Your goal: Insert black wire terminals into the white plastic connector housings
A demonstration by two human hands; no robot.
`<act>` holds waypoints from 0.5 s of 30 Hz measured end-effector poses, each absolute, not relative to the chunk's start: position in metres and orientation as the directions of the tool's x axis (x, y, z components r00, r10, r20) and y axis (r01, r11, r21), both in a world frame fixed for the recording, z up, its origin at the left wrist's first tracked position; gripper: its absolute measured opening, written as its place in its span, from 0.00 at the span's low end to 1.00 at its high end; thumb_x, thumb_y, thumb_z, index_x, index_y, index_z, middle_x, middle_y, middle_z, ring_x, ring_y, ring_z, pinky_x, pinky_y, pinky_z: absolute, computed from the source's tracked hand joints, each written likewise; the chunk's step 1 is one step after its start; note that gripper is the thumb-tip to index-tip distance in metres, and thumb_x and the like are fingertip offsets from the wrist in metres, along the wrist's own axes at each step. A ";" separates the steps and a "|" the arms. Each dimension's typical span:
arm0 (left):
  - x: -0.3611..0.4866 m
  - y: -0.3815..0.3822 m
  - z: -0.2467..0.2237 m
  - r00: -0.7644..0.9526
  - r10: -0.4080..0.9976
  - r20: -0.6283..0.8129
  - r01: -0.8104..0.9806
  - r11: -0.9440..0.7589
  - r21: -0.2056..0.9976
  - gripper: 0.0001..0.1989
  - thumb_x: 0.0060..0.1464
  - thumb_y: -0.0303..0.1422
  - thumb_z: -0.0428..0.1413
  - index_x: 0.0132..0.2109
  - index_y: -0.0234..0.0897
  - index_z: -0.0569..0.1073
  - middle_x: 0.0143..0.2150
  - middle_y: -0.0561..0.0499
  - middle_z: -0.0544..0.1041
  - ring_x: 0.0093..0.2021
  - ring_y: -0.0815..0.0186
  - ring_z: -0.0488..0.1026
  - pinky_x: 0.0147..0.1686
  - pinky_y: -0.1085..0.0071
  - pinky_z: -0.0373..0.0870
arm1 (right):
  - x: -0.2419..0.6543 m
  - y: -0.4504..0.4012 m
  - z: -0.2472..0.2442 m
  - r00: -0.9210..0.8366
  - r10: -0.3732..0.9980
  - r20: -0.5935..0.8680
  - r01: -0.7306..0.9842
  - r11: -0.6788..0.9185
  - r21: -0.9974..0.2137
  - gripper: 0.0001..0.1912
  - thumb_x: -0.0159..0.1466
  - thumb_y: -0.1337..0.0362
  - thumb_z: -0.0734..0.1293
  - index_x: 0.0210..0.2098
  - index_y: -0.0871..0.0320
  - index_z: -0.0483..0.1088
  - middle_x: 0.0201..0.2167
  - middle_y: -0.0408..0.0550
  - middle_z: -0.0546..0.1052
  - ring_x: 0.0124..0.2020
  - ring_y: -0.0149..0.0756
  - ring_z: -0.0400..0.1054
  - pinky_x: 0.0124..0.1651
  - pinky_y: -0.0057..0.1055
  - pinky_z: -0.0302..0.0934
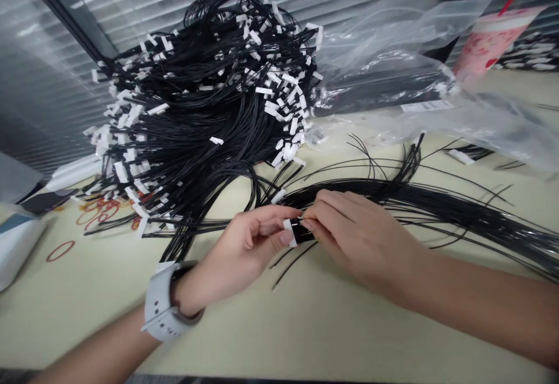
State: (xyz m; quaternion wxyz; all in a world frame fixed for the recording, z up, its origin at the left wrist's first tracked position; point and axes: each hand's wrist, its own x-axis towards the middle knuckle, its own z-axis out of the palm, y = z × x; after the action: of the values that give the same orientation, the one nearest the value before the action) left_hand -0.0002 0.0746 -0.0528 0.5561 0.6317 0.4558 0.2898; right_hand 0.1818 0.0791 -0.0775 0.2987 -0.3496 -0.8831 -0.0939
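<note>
Between thumb and fingers, my left hand pinches a white connector with black wires coming out of its right side. My right hand is closed just right of the connector, its fingertips pinched on a black wire at the connector's edge. The fingers hide the exact wire end. Behind my right hand a long bundle of loose black wires runs off to the right. A few wire ends stick out below the connector.
A large heap of black cables with white connectors rises at back left. Rubber bands lie left, one red band apart. Clear plastic bags and a pink cup with a red straw stand at back right.
</note>
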 end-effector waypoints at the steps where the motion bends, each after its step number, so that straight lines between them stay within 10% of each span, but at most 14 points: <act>1: 0.000 0.075 -0.053 0.416 0.899 -0.138 0.250 0.032 0.968 0.13 0.53 0.30 0.55 0.47 0.35 0.71 0.34 0.51 0.76 0.34 0.69 0.71 0.34 0.76 0.67 | 0.182 0.079 -0.078 -0.582 0.554 0.595 0.672 0.739 -0.031 0.13 0.64 0.72 0.55 0.27 0.63 0.67 0.25 0.47 0.66 0.26 0.33 0.57 0.29 0.31 0.53; 15: -0.003 0.077 -0.054 0.412 0.889 -0.200 0.208 0.122 0.970 0.12 0.51 0.27 0.56 0.45 0.33 0.73 0.31 0.51 0.77 0.32 0.70 0.73 0.35 0.76 0.69 | 0.186 0.078 -0.081 -0.664 0.420 0.618 0.609 0.784 0.121 0.08 0.59 0.76 0.58 0.27 0.61 0.66 0.25 0.46 0.64 0.27 0.34 0.55 0.29 0.33 0.47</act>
State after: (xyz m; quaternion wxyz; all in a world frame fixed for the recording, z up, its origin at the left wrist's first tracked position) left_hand -0.0034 0.0767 -0.0539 0.5915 0.5966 0.4596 0.2879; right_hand 0.1858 0.0785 -0.0813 0.2928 -0.2864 -0.8980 -0.1608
